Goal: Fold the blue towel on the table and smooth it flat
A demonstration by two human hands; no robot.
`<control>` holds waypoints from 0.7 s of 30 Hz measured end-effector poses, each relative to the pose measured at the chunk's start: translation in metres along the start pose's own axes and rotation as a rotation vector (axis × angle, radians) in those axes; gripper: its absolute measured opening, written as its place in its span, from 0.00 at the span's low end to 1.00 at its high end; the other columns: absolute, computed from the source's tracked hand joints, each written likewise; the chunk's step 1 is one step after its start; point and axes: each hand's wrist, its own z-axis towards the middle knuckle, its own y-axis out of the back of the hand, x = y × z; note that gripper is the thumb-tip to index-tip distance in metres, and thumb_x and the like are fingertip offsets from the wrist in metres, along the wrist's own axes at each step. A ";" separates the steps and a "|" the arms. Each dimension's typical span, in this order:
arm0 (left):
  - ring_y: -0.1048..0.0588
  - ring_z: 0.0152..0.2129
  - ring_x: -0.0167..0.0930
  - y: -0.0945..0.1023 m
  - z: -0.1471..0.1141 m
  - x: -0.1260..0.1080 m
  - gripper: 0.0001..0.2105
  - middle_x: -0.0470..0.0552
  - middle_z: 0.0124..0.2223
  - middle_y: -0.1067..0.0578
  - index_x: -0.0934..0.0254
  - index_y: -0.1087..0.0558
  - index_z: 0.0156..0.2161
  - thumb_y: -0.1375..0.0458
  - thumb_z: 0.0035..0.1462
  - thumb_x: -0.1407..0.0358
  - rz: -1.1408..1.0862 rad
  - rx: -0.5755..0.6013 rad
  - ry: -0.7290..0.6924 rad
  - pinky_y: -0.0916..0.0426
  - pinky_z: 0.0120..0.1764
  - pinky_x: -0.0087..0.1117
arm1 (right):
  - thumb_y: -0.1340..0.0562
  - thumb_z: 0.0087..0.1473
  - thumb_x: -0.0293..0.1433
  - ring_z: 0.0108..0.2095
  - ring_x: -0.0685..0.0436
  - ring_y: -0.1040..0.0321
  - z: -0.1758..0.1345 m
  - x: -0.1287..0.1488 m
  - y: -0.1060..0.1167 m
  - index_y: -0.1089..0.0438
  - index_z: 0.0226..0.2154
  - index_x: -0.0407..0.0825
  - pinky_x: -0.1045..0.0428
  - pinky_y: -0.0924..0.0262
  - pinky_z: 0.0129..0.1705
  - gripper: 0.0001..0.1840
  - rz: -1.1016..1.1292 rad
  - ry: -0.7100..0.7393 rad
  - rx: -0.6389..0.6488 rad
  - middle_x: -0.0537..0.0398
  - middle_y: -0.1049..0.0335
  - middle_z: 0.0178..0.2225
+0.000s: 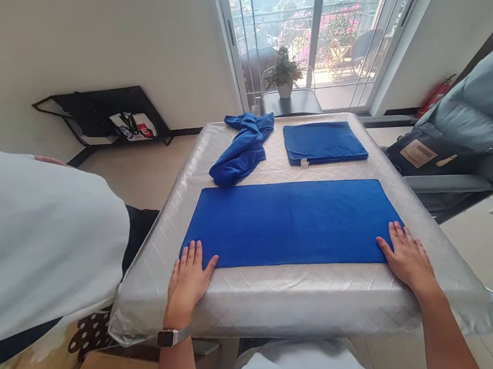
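A blue towel (290, 221) lies spread flat across the near half of the table as a long rectangle. My left hand (190, 275) rests palm down on its near left corner, fingers stretched out, a watch on the wrist. At the near right corner my right hand (403, 249) also lies flat, its fingers apart and touching the cloth. Behind the spread towel, a crumpled blue towel (243, 147) sits in a loose heap. To the right of that heap is a neat stack of folded blue towels (324, 142) with a small white tag at its front edge.
The table wears a silvery quilted cover (295, 305). A person in a white shirt (38, 238) stands close on the left. On the right, a grey chair (449, 182) holds a dark bag. Beyond the table, a potted plant (283, 74) stands before the glass door.
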 end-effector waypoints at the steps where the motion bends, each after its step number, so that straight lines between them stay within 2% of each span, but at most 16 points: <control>1: 0.48 0.72 0.47 0.002 -0.002 0.003 0.45 0.61 0.76 0.50 0.71 0.52 0.75 0.63 0.67 0.37 -0.001 0.010 0.011 0.49 0.70 0.53 | 0.66 0.66 0.56 0.75 0.34 0.63 0.000 0.000 0.001 0.56 0.75 0.37 0.35 0.65 0.74 0.50 0.004 0.001 -0.002 0.44 0.60 0.76; 6: 0.39 0.68 0.49 0.011 -0.018 0.016 0.41 0.69 0.73 0.42 0.78 0.43 0.71 0.57 0.68 0.43 -0.006 -0.050 0.058 0.43 0.68 0.51 | 0.64 0.67 0.55 0.75 0.33 0.61 -0.002 0.002 0.004 0.53 0.74 0.37 0.34 0.64 0.74 0.49 0.032 0.012 -0.040 0.43 0.58 0.76; 10: 0.30 0.61 0.47 0.015 -0.029 0.018 0.31 0.68 0.64 0.29 0.73 0.30 0.64 0.58 0.70 0.52 -0.075 -0.238 0.055 0.36 0.63 0.47 | 0.61 0.68 0.53 0.74 0.31 0.58 -0.005 -0.002 0.004 0.49 0.73 0.37 0.34 0.61 0.74 0.46 0.070 0.004 -0.111 0.39 0.53 0.75; 14: 0.25 0.49 0.46 0.020 -0.036 0.018 0.27 0.65 0.51 0.22 0.69 0.23 0.54 0.56 0.69 0.51 -0.129 -0.411 0.069 0.31 0.56 0.47 | 0.58 0.68 0.51 0.73 0.30 0.53 -0.012 -0.003 0.003 0.43 0.70 0.36 0.34 0.58 0.73 0.43 0.118 0.002 -0.241 0.35 0.47 0.72; 18: 0.25 0.45 0.46 0.026 -0.034 0.016 0.25 0.63 0.47 0.22 0.66 0.21 0.49 0.52 0.67 0.48 -0.116 -0.444 0.006 0.30 0.53 0.46 | 0.55 0.69 0.49 0.71 0.32 0.48 -0.018 0.014 0.000 0.34 0.66 0.42 0.34 0.52 0.72 0.37 0.200 0.108 -0.325 0.38 0.41 0.70; 21: 0.25 0.43 0.46 0.026 -0.031 0.015 0.24 0.62 0.45 0.21 0.65 0.21 0.46 0.52 0.68 0.49 -0.118 -0.424 -0.005 0.30 0.50 0.45 | 0.53 0.69 0.47 0.70 0.33 0.44 -0.020 0.042 -0.001 0.30 0.62 0.45 0.34 0.49 0.71 0.33 0.260 0.236 -0.309 0.40 0.38 0.68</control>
